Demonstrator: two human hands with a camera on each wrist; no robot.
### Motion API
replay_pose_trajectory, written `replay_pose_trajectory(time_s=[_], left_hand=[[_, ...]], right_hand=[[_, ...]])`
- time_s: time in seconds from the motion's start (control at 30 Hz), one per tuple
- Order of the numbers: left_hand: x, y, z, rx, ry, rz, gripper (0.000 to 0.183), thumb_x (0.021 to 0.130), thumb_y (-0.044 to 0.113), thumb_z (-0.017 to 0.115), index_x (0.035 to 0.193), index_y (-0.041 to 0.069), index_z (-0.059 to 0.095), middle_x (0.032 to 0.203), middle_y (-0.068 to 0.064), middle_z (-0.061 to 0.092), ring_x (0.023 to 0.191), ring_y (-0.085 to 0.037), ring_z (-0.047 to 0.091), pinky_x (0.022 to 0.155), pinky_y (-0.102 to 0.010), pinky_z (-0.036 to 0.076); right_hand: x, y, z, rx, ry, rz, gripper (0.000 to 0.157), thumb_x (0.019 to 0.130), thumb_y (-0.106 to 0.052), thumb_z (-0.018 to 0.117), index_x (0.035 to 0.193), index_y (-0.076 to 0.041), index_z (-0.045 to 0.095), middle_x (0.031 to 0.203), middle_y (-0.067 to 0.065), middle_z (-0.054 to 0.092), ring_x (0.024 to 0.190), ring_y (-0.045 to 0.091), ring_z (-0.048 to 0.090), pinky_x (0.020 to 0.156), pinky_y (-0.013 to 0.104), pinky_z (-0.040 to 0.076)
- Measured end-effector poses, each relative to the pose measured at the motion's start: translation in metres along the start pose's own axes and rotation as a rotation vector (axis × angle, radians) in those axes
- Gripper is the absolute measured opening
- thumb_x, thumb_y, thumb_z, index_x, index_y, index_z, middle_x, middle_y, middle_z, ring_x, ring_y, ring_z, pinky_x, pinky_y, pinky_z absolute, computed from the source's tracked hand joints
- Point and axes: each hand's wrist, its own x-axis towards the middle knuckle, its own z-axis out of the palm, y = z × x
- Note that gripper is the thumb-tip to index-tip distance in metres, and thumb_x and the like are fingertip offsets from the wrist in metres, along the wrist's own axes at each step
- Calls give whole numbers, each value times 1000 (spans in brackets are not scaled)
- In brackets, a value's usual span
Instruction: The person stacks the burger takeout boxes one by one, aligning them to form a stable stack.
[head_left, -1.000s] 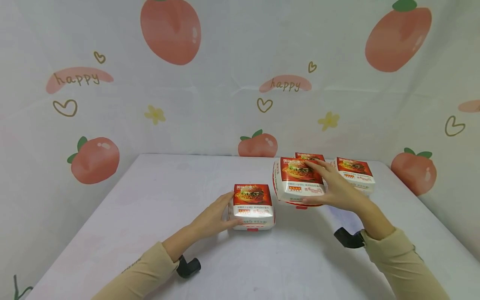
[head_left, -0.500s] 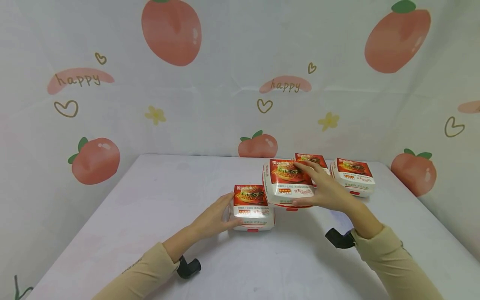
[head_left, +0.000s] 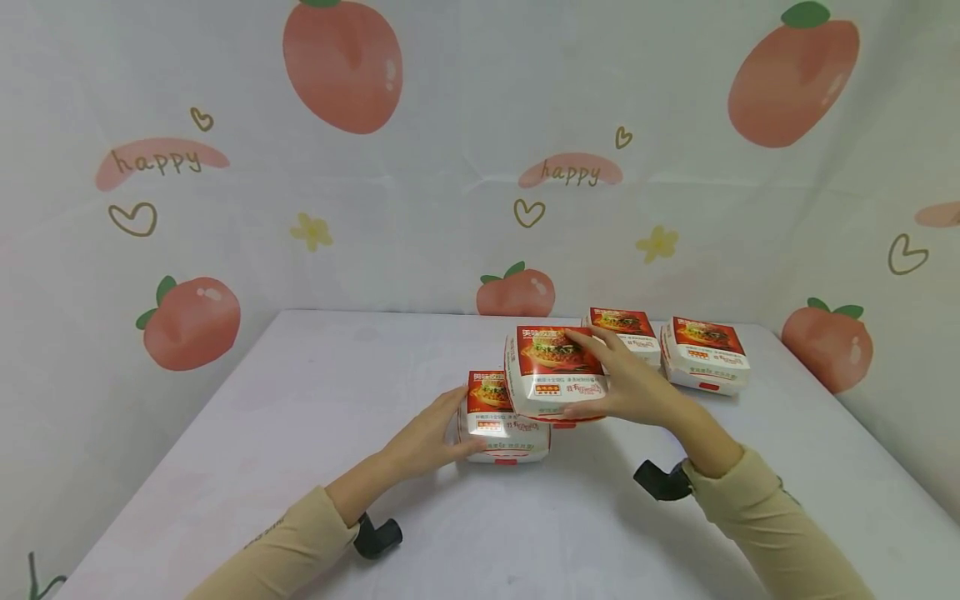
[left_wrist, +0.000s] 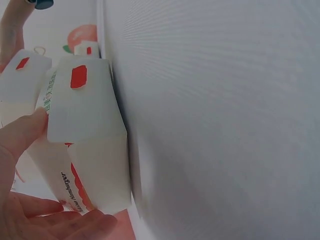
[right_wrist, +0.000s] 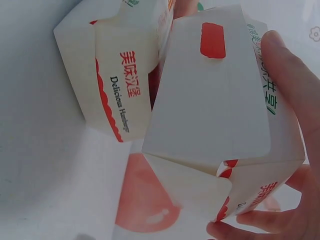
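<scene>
A hamburger box (head_left: pixel 504 437), white with a red burger picture on top, stands on the white table. My left hand (head_left: pixel 429 433) grips its left side, thumb at the front, fingers toward the back; the left wrist view shows this box (left_wrist: pixel 90 115) beside the thumb. A second hamburger box (head_left: pixel 551 379) is held off the table in my right hand (head_left: pixel 637 383). In the head view it covers the upper right part of the standing box. From the right wrist, the raised box (right_wrist: pixel 210 95) is seen with thumb and fingers around its far side.
Two more hamburger boxes sit at the table's back right, one (head_left: pixel 633 340) behind my right hand and another (head_left: pixel 705 354) farther right. A fruit-printed white cloth (head_left: pixel 420 250) hangs behind the table. Black camera mounts (head_left: pixel 377 536) hang at both wrists.
My right hand has carried its box left and slightly down, so that it now overlaps the standing box in the head view. The left hand and its box have stayed put.
</scene>
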Motion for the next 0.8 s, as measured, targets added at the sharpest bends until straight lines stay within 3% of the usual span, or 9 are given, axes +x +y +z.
replay_pose_trajectory(time_s=[0.8], left_hand=[[2, -2, 2, -30, 11, -10, 84, 80, 40, 71, 145, 6, 30, 143, -14, 43, 132, -30, 43, 106, -52, 39]], right_hand=[[5, -19, 13, 14, -26, -3, 102, 65, -58, 76, 147, -20, 28, 151, 21, 21, 133, 44, 32, 100, 64, 37]])
